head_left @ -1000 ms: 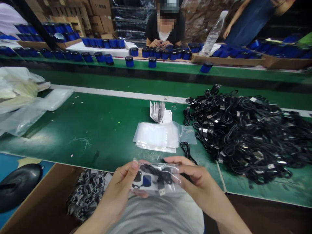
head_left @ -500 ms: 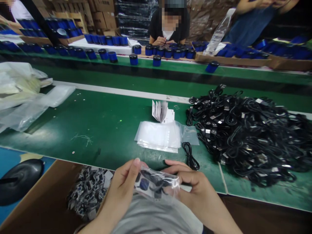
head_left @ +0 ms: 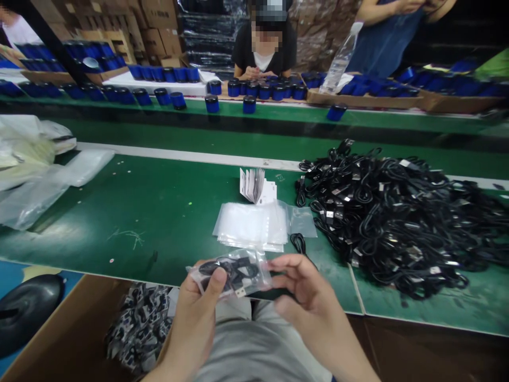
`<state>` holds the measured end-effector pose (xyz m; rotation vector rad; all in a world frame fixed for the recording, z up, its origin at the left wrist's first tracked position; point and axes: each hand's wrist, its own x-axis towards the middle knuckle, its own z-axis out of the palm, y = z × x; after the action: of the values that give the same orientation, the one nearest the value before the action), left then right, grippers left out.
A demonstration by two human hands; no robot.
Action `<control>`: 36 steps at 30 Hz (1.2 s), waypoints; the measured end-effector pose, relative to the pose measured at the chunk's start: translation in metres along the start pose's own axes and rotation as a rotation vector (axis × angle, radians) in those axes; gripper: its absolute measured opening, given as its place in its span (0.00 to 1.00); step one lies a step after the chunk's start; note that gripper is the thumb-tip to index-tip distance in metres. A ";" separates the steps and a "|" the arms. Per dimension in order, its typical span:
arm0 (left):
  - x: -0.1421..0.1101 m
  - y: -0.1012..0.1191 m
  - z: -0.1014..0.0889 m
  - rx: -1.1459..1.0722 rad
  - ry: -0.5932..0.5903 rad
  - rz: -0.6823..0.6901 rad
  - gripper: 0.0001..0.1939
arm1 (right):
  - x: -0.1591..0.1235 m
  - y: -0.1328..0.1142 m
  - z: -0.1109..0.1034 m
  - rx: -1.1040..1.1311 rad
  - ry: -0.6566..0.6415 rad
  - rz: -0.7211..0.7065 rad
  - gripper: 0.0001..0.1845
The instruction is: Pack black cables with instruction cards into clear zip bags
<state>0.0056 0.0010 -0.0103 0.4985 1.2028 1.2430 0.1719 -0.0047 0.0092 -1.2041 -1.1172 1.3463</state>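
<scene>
My left hand is closed on a clear plastic bag, with the thumb pressed on top. Inside the bag lies a coiled black USB cable with a metal plug showing. Close by the bag's right end is my right hand, its thumb apart from the fingers and nothing gripped; whether a fingertip touches the bag I cannot tell. Beyond the hands, a stack of clear bags lies on the green table. Behind it stands a fanned bundle of folded leaflets. One loose black cable is partly hidden by my right hand.
A large heap of black cables covers the table's right side. Below the edge, a cardboard box holds many bagged items. Plastic bags lie left. Across the belt, blue jars stand before a seated person.
The bag has come up and turned over, now showing the cable and plug. My right hand has loosened from its right end and spread its fingers. The view has shifted slightly.
</scene>
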 end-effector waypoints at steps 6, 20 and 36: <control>0.000 0.016 -0.009 0.239 -0.080 0.199 0.17 | 0.003 -0.008 -0.003 -0.307 -0.031 -0.178 0.07; 0.000 0.043 0.015 0.604 -0.253 0.303 0.06 | -0.002 -0.010 -0.010 -0.405 -0.028 -0.137 0.06; 0.008 0.044 0.000 0.843 -0.424 0.355 0.09 | 0.006 -0.012 -0.006 -0.346 -0.148 -0.196 0.08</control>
<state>-0.0150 0.0226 0.0233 1.5676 1.2580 0.7930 0.1788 0.0026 0.0203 -1.2140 -1.5808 1.1350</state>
